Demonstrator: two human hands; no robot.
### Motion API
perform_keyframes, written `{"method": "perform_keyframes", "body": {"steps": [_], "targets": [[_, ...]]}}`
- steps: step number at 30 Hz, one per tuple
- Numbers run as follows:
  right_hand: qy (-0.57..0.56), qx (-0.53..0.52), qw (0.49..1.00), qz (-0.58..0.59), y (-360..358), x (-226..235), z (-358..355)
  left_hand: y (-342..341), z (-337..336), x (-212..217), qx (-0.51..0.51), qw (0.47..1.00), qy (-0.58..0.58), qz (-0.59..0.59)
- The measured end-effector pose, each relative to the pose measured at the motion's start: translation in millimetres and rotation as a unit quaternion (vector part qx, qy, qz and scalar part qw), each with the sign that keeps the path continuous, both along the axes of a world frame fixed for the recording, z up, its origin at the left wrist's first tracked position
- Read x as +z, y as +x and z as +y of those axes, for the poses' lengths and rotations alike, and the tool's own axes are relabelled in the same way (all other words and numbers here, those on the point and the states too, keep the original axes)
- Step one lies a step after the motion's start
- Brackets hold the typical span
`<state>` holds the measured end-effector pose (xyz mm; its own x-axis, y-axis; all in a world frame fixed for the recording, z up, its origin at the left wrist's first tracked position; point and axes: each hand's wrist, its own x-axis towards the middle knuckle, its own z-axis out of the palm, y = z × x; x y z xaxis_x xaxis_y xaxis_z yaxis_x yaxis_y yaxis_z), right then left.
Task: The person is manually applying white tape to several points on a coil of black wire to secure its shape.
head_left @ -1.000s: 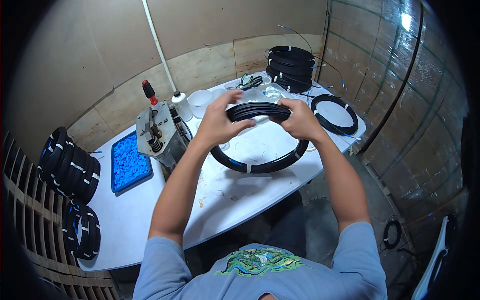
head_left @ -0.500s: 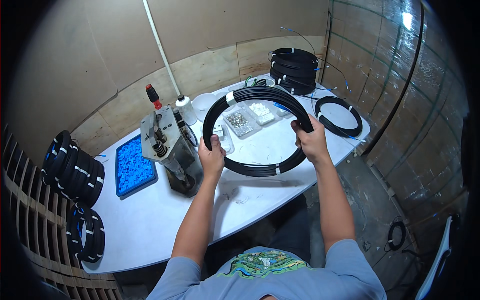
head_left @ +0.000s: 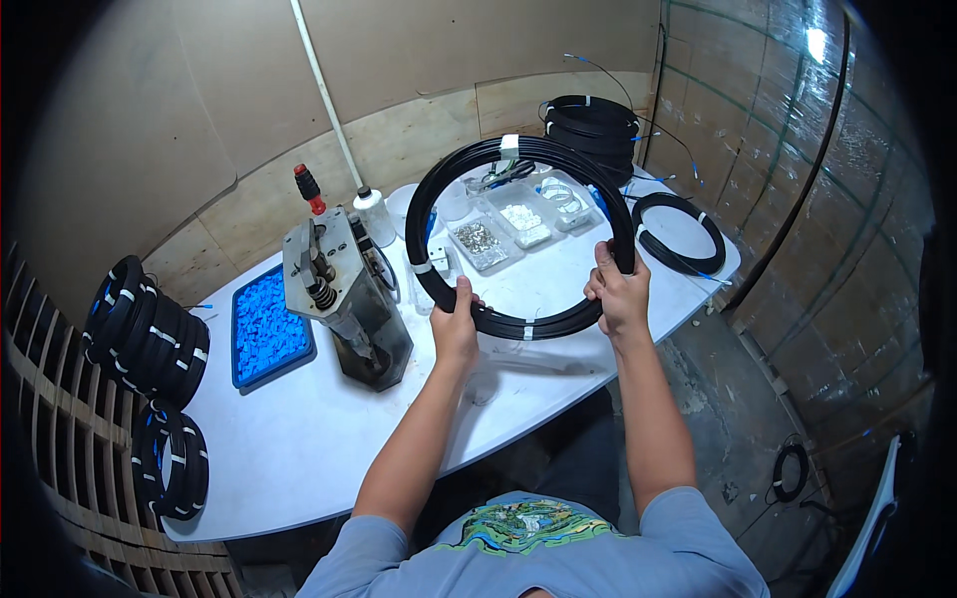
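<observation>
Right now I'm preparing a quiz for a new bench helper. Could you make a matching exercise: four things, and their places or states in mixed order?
Things:
1. Black coil at picture centre
2. Blue tray
3. Metal machine
4. Small silvery parts

Places or states:
A. In a clear container
B. Filled with blue pieces
C. Gripped by left hand and right hand
D. Standing beside the tray

Pairs: 1-C, 2-B, 3-D, 4-A

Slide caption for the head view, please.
Left hand and right hand hold a black cable coil above a white table.
</observation>
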<state>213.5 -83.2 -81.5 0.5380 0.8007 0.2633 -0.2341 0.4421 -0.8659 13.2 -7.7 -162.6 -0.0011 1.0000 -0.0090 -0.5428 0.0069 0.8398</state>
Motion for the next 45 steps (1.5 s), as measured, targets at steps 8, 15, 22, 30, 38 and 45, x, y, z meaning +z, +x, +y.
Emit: {"method": "perform_keyframes", "body": {"steps": [8, 15, 22, 30, 38, 45], "targets": [[0.035, 0.003, 0.999, 0.038, -10, -15, -6, 5, 3, 23, 0.086, 0.995, -0.043, -0.01], [0.027, 0.075, 0.994, -0.077, 10, -12, -8, -13, 6, 37, 0.099, 0.995, 0.011, 0.006], [-0.012, 0.104, 0.971, -0.216, 24, 41, -3, -50, 12, 87, 0.11, 0.969, 0.098, 0.199], [0.073, 0.285, 0.955, -0.045, 35, 24, 7, -57, 18, 121, 0.09, 0.956, 0.085, 0.266], [0.042, 0.16, 0.974, -0.154, 23, 2, -12, -60, 14, 125, 0.065, 0.966, 0.073, 0.237], [0.012, 0.071, 0.984, -0.166, 17, -5, -4, -56, 13, 125, 0.08, 0.956, 0.105, 0.262]]}}
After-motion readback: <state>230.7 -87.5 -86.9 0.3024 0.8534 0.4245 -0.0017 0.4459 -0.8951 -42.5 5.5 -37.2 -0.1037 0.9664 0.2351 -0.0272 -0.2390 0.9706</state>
